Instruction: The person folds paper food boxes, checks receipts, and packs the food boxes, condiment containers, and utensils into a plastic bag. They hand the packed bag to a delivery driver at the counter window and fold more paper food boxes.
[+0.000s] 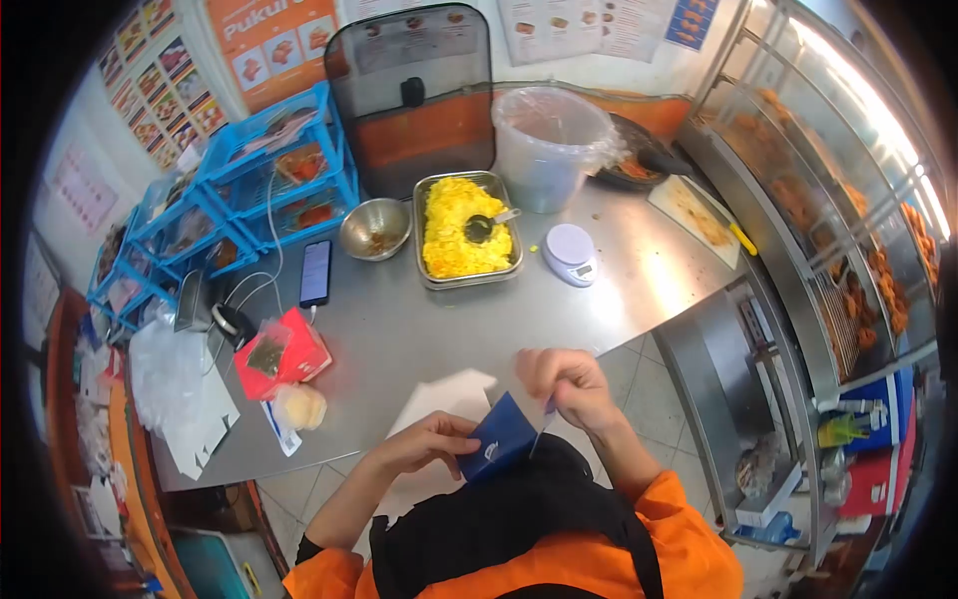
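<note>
A dark blue folded card or box (499, 439) with a small white mark is held close to the black apron. My left hand (429, 444) grips its left edge between thumb and fingers. To the right of it, my right hand (569, 384) is closed in a pinch near the card's right edge; a thin strip shows below the fingers, too small to make out. Behind the blue card, a white flat carton piece (449, 396) lies at the table's front edge.
On the steel table (379, 329) stand a tray of yellow food (454, 235), a metal bowl (375, 230), a scale (571, 250), a phone (315, 273), a red box (299, 359) and a plastic-lined bucket (549, 150). Blue baskets (259, 170) are back left, a glass display (798, 190) right.
</note>
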Demonstrator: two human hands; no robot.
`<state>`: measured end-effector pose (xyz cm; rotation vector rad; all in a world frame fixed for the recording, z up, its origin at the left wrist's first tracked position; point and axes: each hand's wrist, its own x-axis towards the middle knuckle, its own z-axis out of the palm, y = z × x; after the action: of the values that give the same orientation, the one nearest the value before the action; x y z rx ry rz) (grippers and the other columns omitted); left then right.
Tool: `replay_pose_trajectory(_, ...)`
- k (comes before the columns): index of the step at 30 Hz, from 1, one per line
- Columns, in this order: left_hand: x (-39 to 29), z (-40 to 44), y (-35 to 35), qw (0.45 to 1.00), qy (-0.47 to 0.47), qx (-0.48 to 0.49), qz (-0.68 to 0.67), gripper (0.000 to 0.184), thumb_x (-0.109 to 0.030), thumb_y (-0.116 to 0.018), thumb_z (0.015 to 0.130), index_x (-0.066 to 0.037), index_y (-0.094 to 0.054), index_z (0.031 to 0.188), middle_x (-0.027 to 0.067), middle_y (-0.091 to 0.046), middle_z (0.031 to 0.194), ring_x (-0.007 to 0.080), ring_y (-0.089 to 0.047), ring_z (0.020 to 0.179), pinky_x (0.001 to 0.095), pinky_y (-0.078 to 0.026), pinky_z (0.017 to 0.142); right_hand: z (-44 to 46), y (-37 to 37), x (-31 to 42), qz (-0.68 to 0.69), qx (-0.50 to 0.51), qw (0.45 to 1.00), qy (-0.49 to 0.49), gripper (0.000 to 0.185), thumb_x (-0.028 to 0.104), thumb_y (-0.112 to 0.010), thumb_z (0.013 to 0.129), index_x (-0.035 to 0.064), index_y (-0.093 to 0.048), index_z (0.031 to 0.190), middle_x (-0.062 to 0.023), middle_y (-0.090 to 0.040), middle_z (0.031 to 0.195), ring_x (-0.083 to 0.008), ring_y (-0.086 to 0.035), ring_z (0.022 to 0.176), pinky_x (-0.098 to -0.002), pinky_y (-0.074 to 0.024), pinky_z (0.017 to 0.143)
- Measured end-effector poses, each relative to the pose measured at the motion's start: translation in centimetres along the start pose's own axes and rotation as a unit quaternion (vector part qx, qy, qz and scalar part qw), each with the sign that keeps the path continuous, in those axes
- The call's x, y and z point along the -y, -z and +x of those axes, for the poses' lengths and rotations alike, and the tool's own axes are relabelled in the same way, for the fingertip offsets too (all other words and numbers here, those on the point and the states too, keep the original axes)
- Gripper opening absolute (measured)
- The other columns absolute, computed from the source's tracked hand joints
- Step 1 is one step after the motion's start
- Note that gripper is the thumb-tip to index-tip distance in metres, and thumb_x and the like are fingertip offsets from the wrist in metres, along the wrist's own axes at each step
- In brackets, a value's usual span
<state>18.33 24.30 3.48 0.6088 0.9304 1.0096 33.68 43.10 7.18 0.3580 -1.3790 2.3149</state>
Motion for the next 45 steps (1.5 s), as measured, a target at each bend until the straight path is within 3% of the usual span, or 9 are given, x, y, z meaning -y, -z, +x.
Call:
replay_pose_trajectory(5, -0.4, 0.5, -0.3, 0.999, 0.001, 0.006, 0.051, 0.033, -0.023, -0.063, 0.093, 0.003, -0.066, 0.114, 0.0047, -0.07, 0.092, 0.0105, -0.066, 0.076, 0.0239, -0.057, 0.061, 0.3, -1.1, 1.7, -0.544, -0.092, 0.833, -0.04, 0.018, 0.001, -0.075, 0.07, 0.0062, -0.068, 0.085, -0.0061, -0.059, 0.08, -0.0236, -0.054, 0.078, -0.0319, -0.0441, 0.071)
replay_pose_trajectory(12, -1.7, 0.5, -0.6, 0.983, -0.044, -0.029, 0.176, 0.026, -0.02, -0.065, 0.093, 0.003, -0.068, 0.105, 0.0032, -0.068, 0.087, 0.0104, -0.065, 0.073, 0.0246, -0.057, 0.061, -0.2, -1.6, 2.8, -0.458, 0.168, 0.862, -0.137, 0.018, 0.004, -0.074, 0.072, 0.0068, -0.066, 0.087, -0.0074, -0.058, 0.089, -0.0277, -0.052, 0.092, -0.0364, -0.0436, 0.081)
replay_pose_trajectory(15, -1.3, 0.5, -0.7, 0.984, -0.098, -0.114, 0.093, 0.028, -0.018, -0.063, 0.093, 0.003, -0.063, 0.111, 0.0051, -0.069, 0.091, 0.0124, -0.067, 0.077, 0.0272, -0.059, 0.064, 0.5, -3.0, 1.6, -0.677, -0.067, 0.727, 0.088, 0.021, 0.012, -0.08, 0.068, 0.0085, -0.064, 0.082, -0.0074, -0.056, 0.094, -0.0294, -0.052, 0.091, -0.0405, -0.0432, 0.081)
replay_pose_trajectory(25, -2.1, 0.7, -2.8, 0.897, -0.331, -0.182, -0.229, 0.043, -0.004, -0.047, 0.097, -0.003, -0.036, 0.139, 0.0158, -0.064, 0.113, 0.0244, -0.07, 0.093, 0.0357, -0.061, 0.076, -1.8, -3.9, -1.8, -0.563, 0.004, 0.795, 0.227, 0.035, 0.015, -0.088, 0.056, 0.0091, -0.064, 0.081, -0.0056, -0.063, 0.098, -0.0288, -0.061, 0.109, -0.0432, -0.0496, 0.092)
replay_pose_trajectory(31, 4.5, 3.6, -3.7, 0.819, -0.421, -0.366, 0.137, 0.032, -0.002, -0.059, 0.092, 0.002, -0.054, 0.124, 0.0092, -0.067, 0.105, 0.0128, -0.065, 0.089, 0.0263, -0.054, 0.074, -1.8, -6.0, -1.4, -0.65, -0.167, 0.717, 0.188, 0.024, 0.007, -0.082, 0.06, 0.0062, -0.067, 0.079, -0.0054, -0.066, 0.089, -0.0226, -0.065, 0.097, -0.05, -0.0435, 0.098)
replay_pose_trajectory(34, 3.9, 3.9, -6.1, 0.818, -0.426, -0.378, 0.079, 0.031, -0.002, -0.06, 0.092, 0.004, -0.054, 0.122, 0.0093, -0.068, 0.102, 0.0142, -0.066, 0.086, 0.0269, -0.054, 0.073, -1.6, -6.4, -2.4, -0.586, -0.306, 0.717, 0.221, 0.021, 0.005, -0.082, 0.063, 0.0072, -0.07, 0.079, -0.0107, -0.065, 0.1, -0.0259, -0.061, 0.106, -0.0461, -0.0448, 0.096)
replay_pose_trajectory(36, 3.5, 4.0, -5.8, 0.806, -0.441, -0.393, 0.021, 0.024, -0.003, -0.059, 0.092, 0.004, -0.06, 0.116, 0.0074, -0.07, 0.095, 0.0131, -0.066, 0.084, 0.0271, -0.053, 0.072, -3.1, -4.9, -3.6, -0.592, -0.27, 0.733, 0.198, 0.017, 0.006, -0.077, 0.07, 0.006, -0.071, 0.086, -0.0125, -0.062, 0.113, -0.0266, -0.056, 0.115, -0.0465, -0.0444, 0.096)
replay_pose_trajectory(40, 0.9, 0.7, -1.1, 0.686, -0.086, -0.354, 0.63, 0.031, 0.003, -0.058, 0.08, -0.005, -0.067, 0.108, 0.0161, -0.071, 0.09, 0.0249, -0.069, 0.085, 0.0331, -0.053, 0.077, -8.0, -0.5, -3.5, -0.606, -0.158, 0.779, 0.031, 0.015, 0.015, -0.071, 0.081, 0.0034, -0.069, 0.09, -0.0091, -0.064, 0.116, -0.03, -0.056, 0.113, -0.043, -0.0454, 0.093)
replay_pose_trajectory(45, 4.6, -2.0, 8.6, 0.509, -0.037, -0.343, 0.789, 0.043, 0.006, -0.055, 0.073, -0.009, -0.067, 0.111, 0.0155, -0.067, 0.107, 0.0321, -0.063, 0.103, 0.0401, -0.047, 0.091, -19.8, 10.1, -4.5, -0.568, -0.01, 0.772, -0.284, 0.024, 0.023, -0.068, 0.083, 0.005, -0.07, 0.098, -0.0148, -0.068, 0.103, -0.0348, -0.062, 0.098, -0.0424, -0.0497, 0.084)
